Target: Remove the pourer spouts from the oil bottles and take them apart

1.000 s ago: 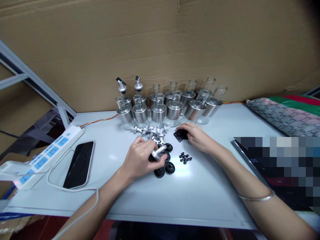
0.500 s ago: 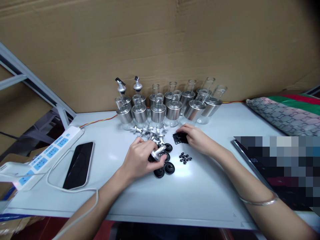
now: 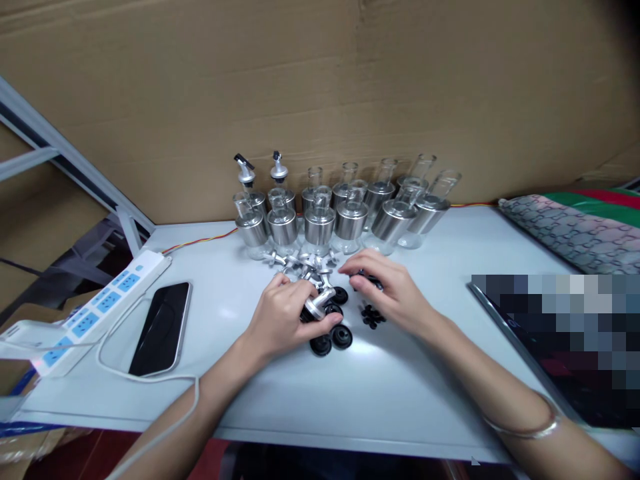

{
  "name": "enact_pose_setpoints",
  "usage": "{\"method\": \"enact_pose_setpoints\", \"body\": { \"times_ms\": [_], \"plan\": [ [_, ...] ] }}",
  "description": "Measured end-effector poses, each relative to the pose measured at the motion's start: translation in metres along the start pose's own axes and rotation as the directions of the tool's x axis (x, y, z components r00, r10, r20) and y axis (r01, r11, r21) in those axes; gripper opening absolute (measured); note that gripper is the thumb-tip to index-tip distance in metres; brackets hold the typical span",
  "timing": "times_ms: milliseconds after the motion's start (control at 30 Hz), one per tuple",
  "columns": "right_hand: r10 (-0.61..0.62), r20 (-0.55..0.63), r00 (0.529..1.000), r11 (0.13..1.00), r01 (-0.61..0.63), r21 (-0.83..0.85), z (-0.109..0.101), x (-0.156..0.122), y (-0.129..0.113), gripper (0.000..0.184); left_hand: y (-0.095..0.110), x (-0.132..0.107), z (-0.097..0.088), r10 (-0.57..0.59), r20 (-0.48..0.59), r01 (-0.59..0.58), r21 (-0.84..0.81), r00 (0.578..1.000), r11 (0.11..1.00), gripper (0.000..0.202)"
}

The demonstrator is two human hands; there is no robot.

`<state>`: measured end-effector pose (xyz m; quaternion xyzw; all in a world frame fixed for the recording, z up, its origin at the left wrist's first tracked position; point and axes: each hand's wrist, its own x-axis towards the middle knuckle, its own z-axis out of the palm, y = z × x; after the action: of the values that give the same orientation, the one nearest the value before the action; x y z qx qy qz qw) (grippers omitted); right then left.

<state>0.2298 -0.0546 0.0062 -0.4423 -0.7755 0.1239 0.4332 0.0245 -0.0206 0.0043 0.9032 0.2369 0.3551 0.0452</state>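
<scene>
My left hand [image 3: 283,310] grips a silver bottle pourer [image 3: 319,304] with a dark lower end, its spout tilted up to the right. To the right, my right hand [image 3: 387,287] has its thumb and fingertips drawn close together; whatever is between them is too small to make out. Under that hand lies a pile of small black pieces [image 3: 373,279], partly covered. Small black rings [image 3: 373,317] sit just below its palm. Several round black stoppers [image 3: 341,337] lie beneath and beside my left hand. Loose silver pourer parts [image 3: 305,263] are heaped behind it.
Glass bottles with steel sleeves [image 3: 320,227] stand in rows at the back; two pourers [image 3: 246,172] top the rear left ones. A phone [image 3: 161,327], a power strip [image 3: 95,310] and a white cable [image 3: 145,381] are at left. A dark-screened device [image 3: 530,360] lies right.
My right hand has shifted left from the pile of black pieces toward my left hand. My left hand keeps hold of the pourer in nearly the same place.
</scene>
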Motion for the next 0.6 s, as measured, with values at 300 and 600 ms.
{"method": "enact_pose_setpoints", "body": {
  "times_ms": [300,600],
  "plan": [
    [-0.022,-0.004,1.0,0.989,0.022,0.146,0.028,-0.005,-0.019,0.029,-0.001,0.0,0.001,0.036,-0.005,-0.036,-0.018,0.999,0.999,0.04],
    [0.076,0.002,0.997,0.97,-0.074,0.231,0.024,-0.005,-0.023,0.048,0.003,0.001,0.001,0.051,-0.02,-0.052,-0.055,0.999,0.997,0.032]
  ]
}}
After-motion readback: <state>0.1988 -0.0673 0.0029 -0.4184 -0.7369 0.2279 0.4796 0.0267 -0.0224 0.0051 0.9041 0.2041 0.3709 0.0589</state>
